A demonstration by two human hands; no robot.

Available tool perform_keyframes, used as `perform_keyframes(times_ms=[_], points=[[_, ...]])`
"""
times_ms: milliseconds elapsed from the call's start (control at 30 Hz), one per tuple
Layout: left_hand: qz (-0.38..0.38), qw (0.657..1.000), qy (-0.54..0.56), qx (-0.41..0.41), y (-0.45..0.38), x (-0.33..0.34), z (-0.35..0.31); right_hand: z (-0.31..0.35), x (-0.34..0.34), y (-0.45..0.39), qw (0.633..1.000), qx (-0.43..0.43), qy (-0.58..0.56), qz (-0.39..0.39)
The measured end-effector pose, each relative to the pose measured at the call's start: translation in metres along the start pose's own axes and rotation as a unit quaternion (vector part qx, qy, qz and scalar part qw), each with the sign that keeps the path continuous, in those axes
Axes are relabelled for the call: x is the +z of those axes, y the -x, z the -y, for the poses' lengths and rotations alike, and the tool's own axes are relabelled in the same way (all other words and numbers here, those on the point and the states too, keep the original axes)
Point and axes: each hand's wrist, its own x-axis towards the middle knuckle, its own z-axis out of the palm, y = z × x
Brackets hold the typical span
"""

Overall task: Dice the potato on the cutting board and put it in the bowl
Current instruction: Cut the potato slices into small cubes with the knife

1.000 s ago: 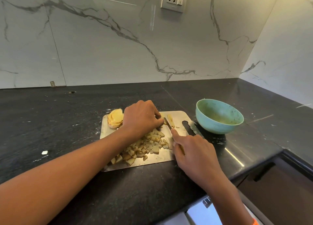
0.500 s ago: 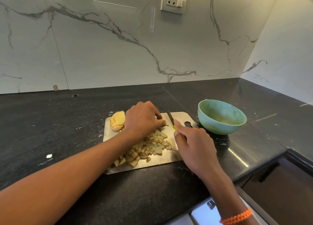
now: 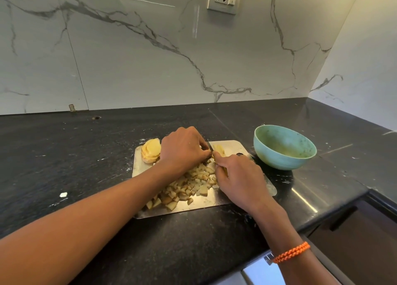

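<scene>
Since the earlier frame, I saw the right hand point(image 3: 239, 177) bring its gripped knife point(image 3: 210, 147) against the left hand point(image 3: 182, 149), which clutched potato strips point(image 3: 219, 150) mid-cutting board point(image 3: 232, 145); slippage risked cut fingertips. Bowl point(image 3: 283, 147) beside board.

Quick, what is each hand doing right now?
Left hand: fingers curled, holding potato slices down on the board.
Right hand: gripping the knife.

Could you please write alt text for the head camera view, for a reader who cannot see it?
On a steel cutting board, a left hand steadies potato slices while the right hand cuts them with a small knife. Diced potato is heaped on the board, a stack of slices waits at its far left corner, and a green bowl stands to its right.
</scene>
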Motion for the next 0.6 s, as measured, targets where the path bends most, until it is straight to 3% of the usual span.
perform_keyframes(times_ms=[367,600], points=[[0.006,1.0,-0.017,0.005,0.001,0.0,-0.002,-0.01,-0.013,0.042,1.0,-0.015,-0.006,0.01],[0.006,1.0,-0.008,0.008,0.001,0.0,-0.003,-0.015,-0.014,0.065,0.998,-0.003,-0.046,-0.034]])
